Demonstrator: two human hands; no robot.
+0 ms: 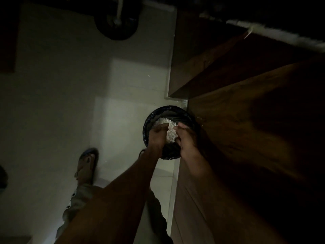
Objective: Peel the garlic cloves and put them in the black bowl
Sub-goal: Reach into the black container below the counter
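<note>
The bin (171,113) stands on the floor (70,103), against the cabinet (246,120) at its right. Both hands reach into the bin: left hand (156,136) left of the white pile (169,131), right hand (186,138) right of it. A sandalled foot (88,164) stands left of the bin.

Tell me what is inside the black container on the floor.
The black container holds a heap of whitish pieces. The left hand and right hand cover the nearer part; whatever lies under them is hidden.
</note>
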